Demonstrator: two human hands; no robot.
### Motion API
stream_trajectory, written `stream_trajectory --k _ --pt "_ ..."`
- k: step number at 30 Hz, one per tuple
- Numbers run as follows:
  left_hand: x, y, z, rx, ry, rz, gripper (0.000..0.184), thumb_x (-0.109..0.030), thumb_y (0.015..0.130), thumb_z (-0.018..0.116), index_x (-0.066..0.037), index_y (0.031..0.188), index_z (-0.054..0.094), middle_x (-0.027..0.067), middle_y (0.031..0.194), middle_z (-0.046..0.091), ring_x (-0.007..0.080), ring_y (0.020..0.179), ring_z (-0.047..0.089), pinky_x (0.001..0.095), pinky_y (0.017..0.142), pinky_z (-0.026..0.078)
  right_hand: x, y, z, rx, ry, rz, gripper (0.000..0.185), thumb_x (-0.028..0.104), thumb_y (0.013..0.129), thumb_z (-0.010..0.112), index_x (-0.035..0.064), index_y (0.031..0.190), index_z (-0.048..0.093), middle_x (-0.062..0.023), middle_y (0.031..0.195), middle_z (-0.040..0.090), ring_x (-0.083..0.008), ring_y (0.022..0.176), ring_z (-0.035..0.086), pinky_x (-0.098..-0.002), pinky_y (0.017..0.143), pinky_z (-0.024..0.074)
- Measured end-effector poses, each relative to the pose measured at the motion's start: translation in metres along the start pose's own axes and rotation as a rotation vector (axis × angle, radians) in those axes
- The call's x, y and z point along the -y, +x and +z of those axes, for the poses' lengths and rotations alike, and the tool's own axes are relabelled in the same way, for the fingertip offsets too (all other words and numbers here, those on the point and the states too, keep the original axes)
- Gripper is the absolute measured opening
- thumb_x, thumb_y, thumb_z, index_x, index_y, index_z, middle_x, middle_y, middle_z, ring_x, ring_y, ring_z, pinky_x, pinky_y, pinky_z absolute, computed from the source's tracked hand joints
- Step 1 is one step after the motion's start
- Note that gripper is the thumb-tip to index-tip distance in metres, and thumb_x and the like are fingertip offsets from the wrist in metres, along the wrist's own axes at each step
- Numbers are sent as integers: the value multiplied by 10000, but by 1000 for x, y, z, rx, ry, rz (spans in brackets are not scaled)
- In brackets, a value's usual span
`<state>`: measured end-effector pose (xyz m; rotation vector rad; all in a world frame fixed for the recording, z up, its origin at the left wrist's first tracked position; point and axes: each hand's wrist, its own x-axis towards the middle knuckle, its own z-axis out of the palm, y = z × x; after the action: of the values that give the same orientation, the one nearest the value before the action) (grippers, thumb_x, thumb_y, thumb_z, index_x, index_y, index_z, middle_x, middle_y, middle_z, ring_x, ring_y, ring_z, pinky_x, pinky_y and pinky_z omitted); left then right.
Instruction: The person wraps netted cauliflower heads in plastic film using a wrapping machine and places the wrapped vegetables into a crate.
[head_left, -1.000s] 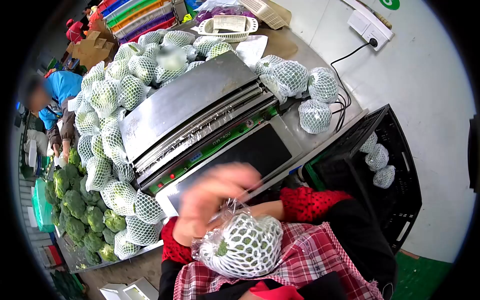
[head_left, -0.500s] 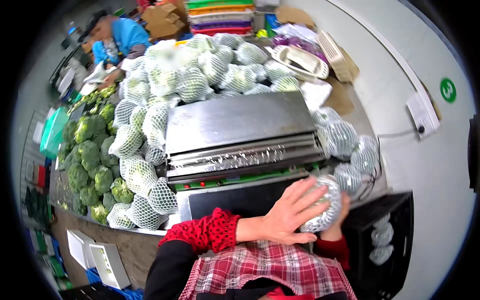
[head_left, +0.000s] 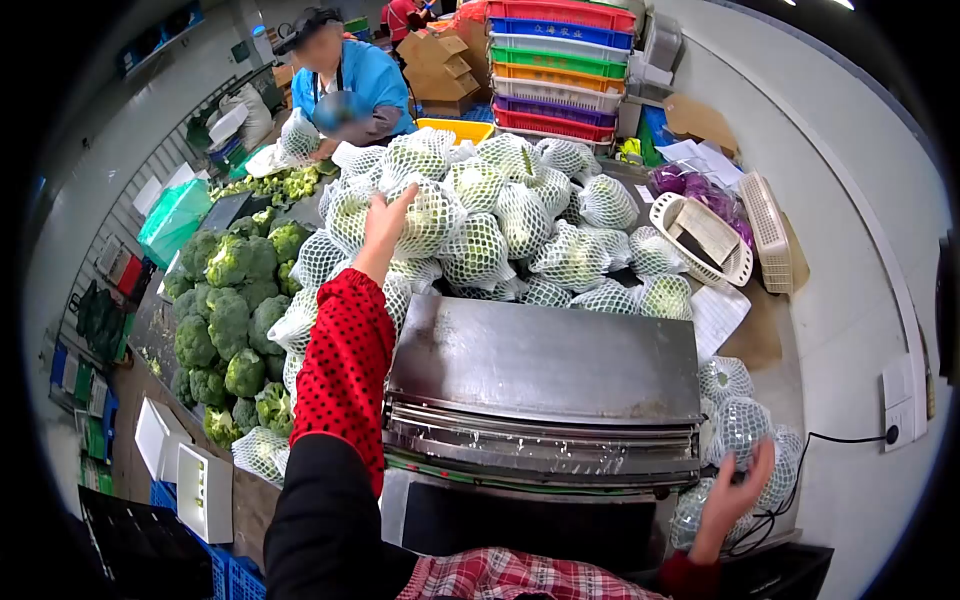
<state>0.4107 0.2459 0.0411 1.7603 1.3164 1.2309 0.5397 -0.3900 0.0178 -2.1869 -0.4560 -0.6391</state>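
Observation:
My left hand (head_left: 384, 228) reaches over the machine to the front left of a heap of vegetables in white foam nets. Its thumb and finger are spread against a netted broccoli (head_left: 430, 218); whether it grips is not clear. At the lower right my right hand (head_left: 735, 495) has its fingers apart, beside a film-wrapped netted broccoli (head_left: 743, 428) in a small group, with nothing visible in it. Between my arms stands a metal wrapping machine (head_left: 545, 360) with a dark plate (head_left: 530, 520) in front.
Bare broccoli (head_left: 235, 310) is piled on the left. Across the table a person in blue (head_left: 370, 85) handles a netted piece. Stacked coloured crates (head_left: 560, 70), a white basket (head_left: 700, 240) and a black cable (head_left: 840, 438) are at the back and right.
The wrapped broccoli has left my hands. My left hand has moved forward to the heap, and my right hand has moved to the wrapped group on the right. The view has tilted up.

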Motion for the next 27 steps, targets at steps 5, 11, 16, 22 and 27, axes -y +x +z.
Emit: stream_trajectory --k 5,11,16,22,27 --pt "-20 -51 -32 108 153 109 813 -567 669 753 36 1157 509 238 1114 586 338 1026 577 397 901 437 172 69 197 794 665 -265 594 172 828 692 -14 1339 452 -182 1252 569 -272 1089 604 -375 917 476" --pt "31 -71 -49 -5 -93 224 417 -239 642 869 -7 744 537 51 758 621 124 698 549 286 673 469 310 18 380 905 853 -267 758 284 716 741 -43 1331 441 -314 1288 485 -420 1196 491 -412 1020 395" --pt "-45 -120 -90 98 -369 102 354 -238 775 793 -1 875 551 52 784 614 82 663 546 229 570 422 290 59 251 698 843 -556 610 175 721 741 32 1273 526 -136 1024 523 -229 816 547 -334 721 477" --pt "-67 -218 -50 915 -349 -415 424 -368 923 565 -24 1169 591 76 819 638 109 643 584 234 560 464 183 60 189 734 363 -428 441 368 778 719 72 1099 656 -108 873 609 -251 754 595 -358 685 477" --pt "-72 -214 -25 1003 -408 101 521 -298 879 584 88 1228 559 133 1151 632 162 1055 569 266 931 415 142 72 211 813 619 -613 458 370 819 672 21 1114 648 -125 978 651 -231 872 623 -354 777 487"
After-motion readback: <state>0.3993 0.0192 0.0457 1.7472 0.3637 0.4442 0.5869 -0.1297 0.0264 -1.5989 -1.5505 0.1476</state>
